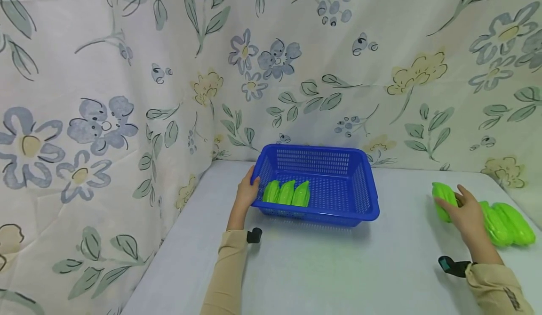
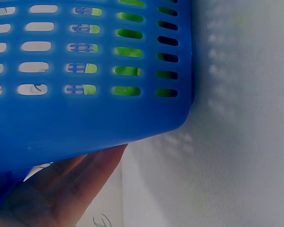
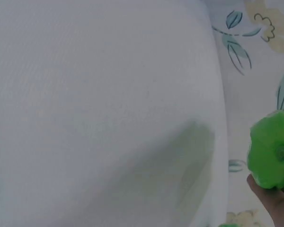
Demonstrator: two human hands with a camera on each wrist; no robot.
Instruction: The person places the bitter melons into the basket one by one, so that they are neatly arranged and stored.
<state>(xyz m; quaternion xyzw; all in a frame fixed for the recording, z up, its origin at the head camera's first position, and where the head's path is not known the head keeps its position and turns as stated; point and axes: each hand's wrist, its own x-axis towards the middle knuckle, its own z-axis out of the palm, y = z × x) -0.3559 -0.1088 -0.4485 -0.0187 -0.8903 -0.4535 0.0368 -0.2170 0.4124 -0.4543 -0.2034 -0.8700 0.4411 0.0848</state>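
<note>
A blue plastic basket (image 1: 317, 214) with slotted walls stands on the table in the head view. My left hand (image 1: 247, 192) grips its left rim, thumb over the top; in the left wrist view, fingers (image 2: 92, 182) lie against the outer wall below the slots. Inside, three bright green, ridged, gourd-like pieces (image 1: 286, 193) lean side by side at the left end. At the right, my right hand (image 1: 469, 216) holds another green ridged piece (image 1: 442, 201) between thumb and fingers, above its shadow. The right wrist view catches its lobed end (image 3: 272, 151) with a round stub.
More green ridged pieces (image 1: 514, 223) lie together on the white table (image 1: 313, 268) at the far right, partly behind my right hand and wrist. A floral curtain (image 1: 275, 117) hangs along the back and left side of the table.
</note>
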